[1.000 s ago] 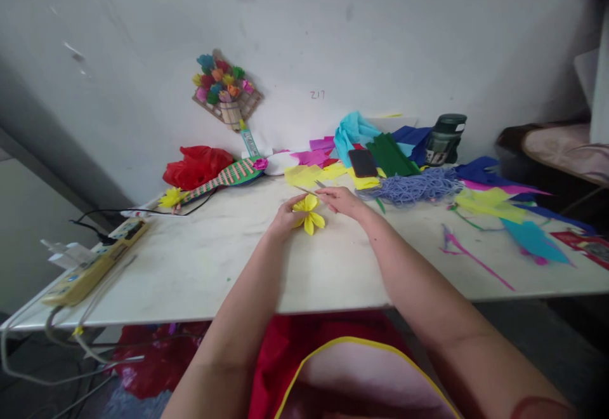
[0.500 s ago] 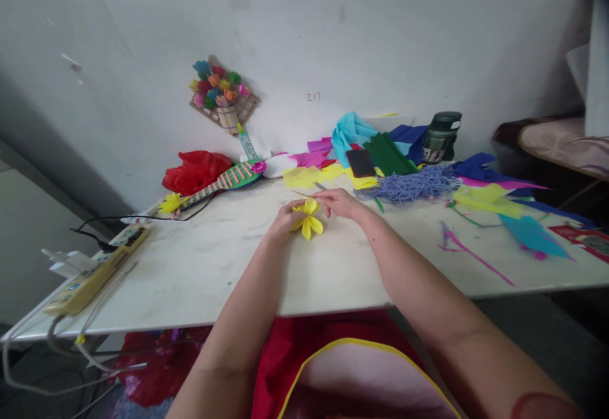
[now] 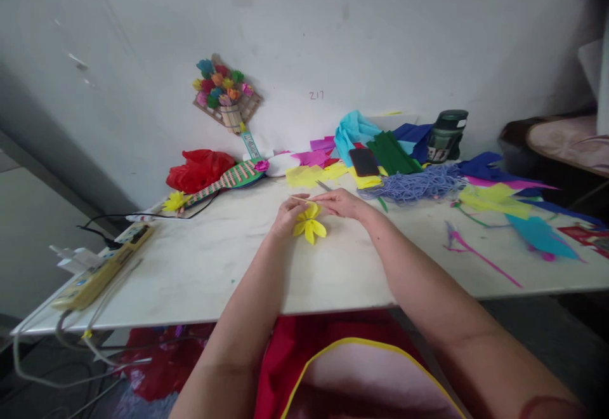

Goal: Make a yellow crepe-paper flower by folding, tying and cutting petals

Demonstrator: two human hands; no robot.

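Above the white table, my left hand (image 3: 287,213) is closed on a yellow paper flower (image 3: 310,228), its petals spread toward me. My right hand (image 3: 339,203) is close by on the right, its fingertips pinched on a thin tan stick (image 3: 301,199). That stick lies across the top of the flower and reaches over my left fingers. Just behind my right hand a pointed grey tip (image 3: 324,185) shows; whether it lies on the table or is held, I cannot tell.
Coloured crepe paper (image 3: 394,152), a phone (image 3: 364,162), purple strings (image 3: 416,184) and a dark green jar (image 3: 447,136) stand at the back right. A power strip (image 3: 102,270) lies left; a green striped paper craft (image 3: 233,178) and red bag (image 3: 200,171) are behind.
The stick has levelled out, and its left end now sits lower, over my left fingers. The flower has shifted slightly down and turned a little. The whole view has moved slightly.
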